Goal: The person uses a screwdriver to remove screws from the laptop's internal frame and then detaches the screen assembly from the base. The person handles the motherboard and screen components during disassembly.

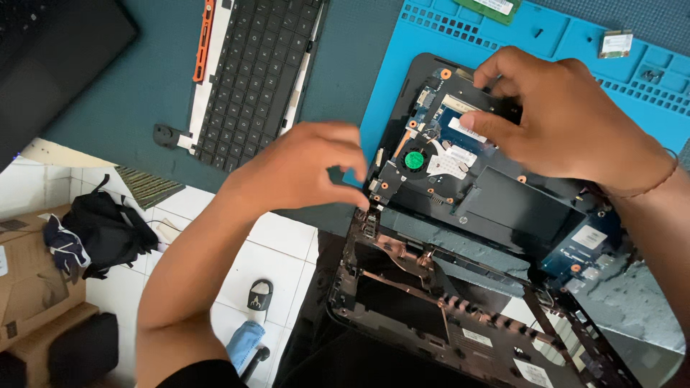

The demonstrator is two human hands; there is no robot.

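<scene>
Laptop base (496, 208): black lower shell, opened, lying on the blue work mat at the right of the desk, with its near edge jutting over the desk's front edge.
Circuit board (431, 154): blue, exposed in the far left part of the base; a small round fan with a green hub (414, 159) sits in it, beside a white-labelled metal plate.
Right hand (568, 118): rests over the far edge of the base, fingers curled down onto the board; thumb and forefinger pinch toward a small pale part, though whether they actually grip it cannot be told.
Left hand (305, 169): fingers bent and drawn together at the left corner of the base, fingertips touching the corner by the hinge; blurred, so whether anything is clasped cannot be told.
Top cover frame (431, 302): black, hollow, lying tilted in front of the base, nearest the camera.
Work mat (388, 93): bright blue, with moulded compartments along its far edge; a small green card (616, 43) lies in one.
Keyboard (251, 72): black, removed, lying well apart to the left on the dark teal desk (144, 93).
Floor (237, 273): white tiles below the desk edge, bearing a black bag (108, 226) and cardboard boxes.
</scene>
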